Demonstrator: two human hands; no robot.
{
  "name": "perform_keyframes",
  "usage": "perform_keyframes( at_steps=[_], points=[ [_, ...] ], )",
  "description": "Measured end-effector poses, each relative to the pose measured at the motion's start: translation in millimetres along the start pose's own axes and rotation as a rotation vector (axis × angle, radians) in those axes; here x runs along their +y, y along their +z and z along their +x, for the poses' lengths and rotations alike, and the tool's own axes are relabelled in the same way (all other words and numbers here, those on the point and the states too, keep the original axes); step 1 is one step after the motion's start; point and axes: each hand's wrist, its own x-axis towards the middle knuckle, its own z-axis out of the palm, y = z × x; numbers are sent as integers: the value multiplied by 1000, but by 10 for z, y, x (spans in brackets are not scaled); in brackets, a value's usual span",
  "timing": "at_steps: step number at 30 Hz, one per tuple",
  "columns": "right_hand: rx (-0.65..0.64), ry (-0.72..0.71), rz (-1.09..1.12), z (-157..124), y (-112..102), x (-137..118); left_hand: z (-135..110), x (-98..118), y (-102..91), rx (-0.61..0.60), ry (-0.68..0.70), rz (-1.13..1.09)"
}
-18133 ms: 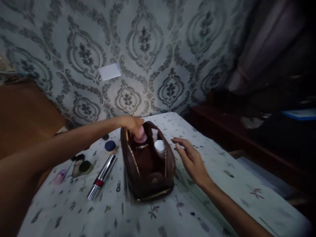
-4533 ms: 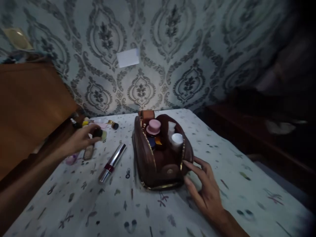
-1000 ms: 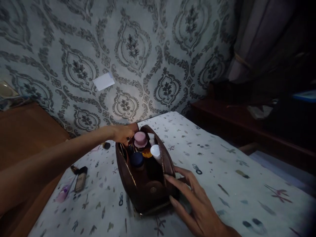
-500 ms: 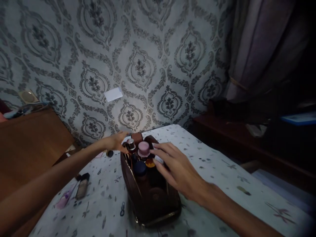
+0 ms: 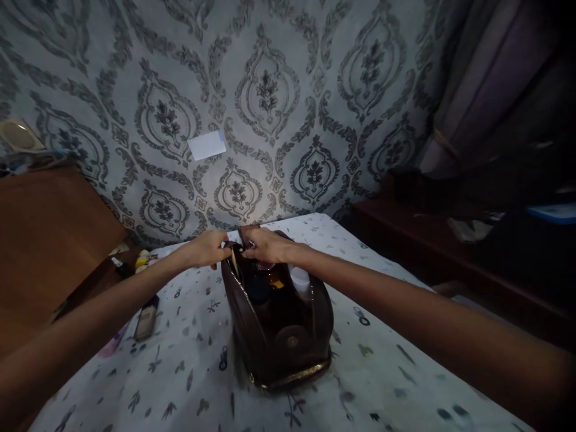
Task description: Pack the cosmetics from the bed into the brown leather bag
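Far left: brown panel (image 5: 54, 222), with a pale plate with a round face (image 5: 21, 134) on the wall just above it. Left edge of the table: dark bottle with a white tip (image 5: 119, 266), yellow items (image 5: 143, 259) just beside it, too small to ID. Nearer the camera: pink-purple item (image 5: 110, 346), mostly hidden by the left forearm (image 5: 99, 321). Just right of that, 1 beige bottle with a dark cap (image 5: 146, 321) lies on the printed tablecloth (image 5: 189, 384). White card (image 5: 207, 145) is on the patterned wall (image 5: 265, 90) above.

Left hand (image 5: 206, 248): thumb and fingers pinch the left rim of the brown bag (image 5: 283, 351), toward its far end.

Bag sits upright mid-table, unzipped, mouth spread. Inside, left to right: 1 dark-lidded jar (image 5: 258, 289), 1 amber item (image 5: 275, 279), 1 white-lidded jar (image 5: 300, 278) by the right wall. Brown strap (image 5: 246, 231) at the far end.

Right hand (image 5: 267, 245): crosses over the right rim, fingers bent down into the far left part of the mouth. Can't tell if it grips anything; fingertips partly hidden.

Far right: dark red furniture (image 5: 382, 222), gathered curtain (image 5: 477, 90), blue-edged object (image 5: 555, 213), all in shadow.
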Motion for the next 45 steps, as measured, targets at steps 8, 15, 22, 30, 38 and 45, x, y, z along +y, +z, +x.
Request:
perform_keyframes(
  at_steps=[8, 15, 22, 30, 38, 45],
  points=[
    [-32, 66, -6, 29, -159, -40, -7, 11, -22, -29, 16, -10],
    [-76, 71, -4, 56, -136, 4, 37, -79, 18, -11, 36, 18],
    [-158, 9, -28, -26, -457, -166, 34, -117, 13, -43, 32, -8],
    [-131, 16, 85, -122, -709, -23, 72, -139, 10, 90, 240, 241],
    [-230, -92, -105, 11, -483, -65, 106, -167, 28, 63, 235, 249],
    [-348, -189, -334, 198, -408, -340, 93, -162, 34, 84, 215, 140]
  ],
)
